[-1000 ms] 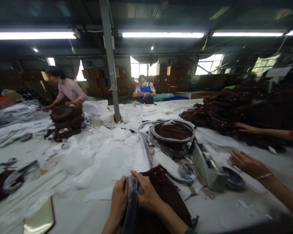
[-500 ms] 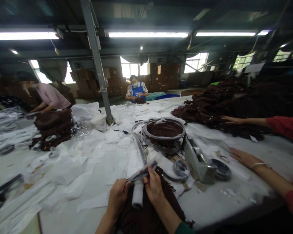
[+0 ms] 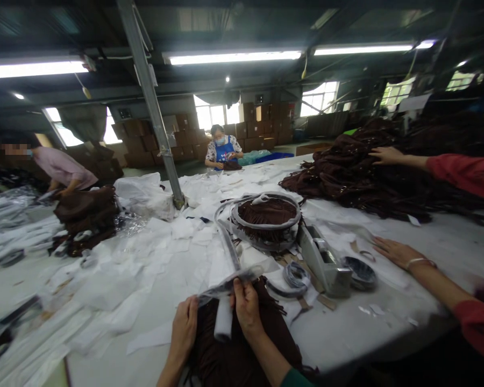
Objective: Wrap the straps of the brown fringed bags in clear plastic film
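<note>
Since half a second ago, a co-worker's red-sleeved upper hand [image 3: 385, 156] has climbed from the lower edge of the big heap of dark brown fringed goods [image 3: 342, 166], and our left hand [image 3: 184, 325] has dropped slightly. Beneath our forearms lies a dark brown fringed cloth bag [image 3: 229, 363]. Over its far part slants a long grey strip sheathed in clear film [image 3: 226, 284], which our right hand [image 3: 246, 306] pinches between thumb and fingers. Our left hand is closed up beside the strip's near end, at the bag's left edge; we cannot tell whether it grips. Our hands are apart, with a white cylindrical roll [image 3: 223, 323] on the bag between them. Just right of the bag we see a coil of film-wrapped grey band [image 3: 296, 275], then a grey tape dispenser [image 3: 326, 266]. Beyond the bag stands a large grey ring [image 3: 262, 228] around brown fringe. White crumpled sheets [image 3: 105, 301] spread to the bag's left. Well right of it, the co-worker's lower hand [image 3: 397, 253], braceleted, rests near the table's edge.
</note>
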Tool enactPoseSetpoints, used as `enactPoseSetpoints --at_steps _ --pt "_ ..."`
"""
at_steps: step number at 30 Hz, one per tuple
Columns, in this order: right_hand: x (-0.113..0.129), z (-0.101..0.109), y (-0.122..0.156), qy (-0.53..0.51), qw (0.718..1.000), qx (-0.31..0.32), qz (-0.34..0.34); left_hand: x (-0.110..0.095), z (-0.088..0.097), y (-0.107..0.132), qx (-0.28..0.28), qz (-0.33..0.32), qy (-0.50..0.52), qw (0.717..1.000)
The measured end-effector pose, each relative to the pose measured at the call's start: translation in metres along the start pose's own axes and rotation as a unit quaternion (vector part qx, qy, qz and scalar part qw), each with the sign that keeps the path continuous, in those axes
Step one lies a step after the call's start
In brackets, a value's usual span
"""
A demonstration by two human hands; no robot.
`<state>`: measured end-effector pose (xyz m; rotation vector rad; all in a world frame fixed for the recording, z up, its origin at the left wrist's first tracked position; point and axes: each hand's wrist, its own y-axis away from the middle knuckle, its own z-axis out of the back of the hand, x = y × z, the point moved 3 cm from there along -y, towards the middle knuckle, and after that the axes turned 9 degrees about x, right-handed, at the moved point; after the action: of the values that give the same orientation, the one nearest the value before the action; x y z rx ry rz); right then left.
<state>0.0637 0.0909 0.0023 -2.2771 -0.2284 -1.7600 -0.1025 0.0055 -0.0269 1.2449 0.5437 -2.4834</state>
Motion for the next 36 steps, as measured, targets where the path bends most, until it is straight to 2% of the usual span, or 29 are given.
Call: enactPoseSetpoints --at_steps 4,7,14,17,21,28,30,32,36 --pt "0.007 0.001 -0.011 0.032 0.999 -0.003 0.013 -0.006 -0.010 0.010 -0.055 0.034 -0.038 0.997" --pt "0.014 -0.002 -0.023 0.070 0.997 0.011 0.017 -0.010 -0.016 0.014 -0.087 0.031 -0.054 0.994" --pt "0.011 -0.036 -0.036 0.195 0.978 0.065 0.027 -0.006 -0.016 0.017 -0.134 -0.006 -0.003 0.991" --pt "0.001 -0.047 -0.031 0.273 0.957 0.089 0.035 -0.006 -0.015 0.017 -0.139 -0.001 0.025 0.990" --pt "-0.011 -0.051 -0.023 0.383 0.915 0.122 0.040 -0.006 -0.015 0.014 -0.129 0.006 0.049 0.990" --pt "-0.006 -0.051 -0.014 0.483 0.855 0.174 0.076 -0.003 -0.014 0.016 -0.129 0.037 0.072 0.988" --pt "-0.002 -0.052 -0.011 0.494 0.844 0.183 0.094 -0.009 -0.008 0.011 -0.145 0.032 0.075 0.986" --pt "0.002 -0.053 -0.007 0.503 0.834 0.194 0.115 -0.024 0.001 0.002 -0.129 0.015 0.112 0.985" --pt "0.008 -0.053 0.002 0.506 0.822 0.210 0.154 -0.071 0.016 -0.018 -0.019 -0.032 0.207 0.978"
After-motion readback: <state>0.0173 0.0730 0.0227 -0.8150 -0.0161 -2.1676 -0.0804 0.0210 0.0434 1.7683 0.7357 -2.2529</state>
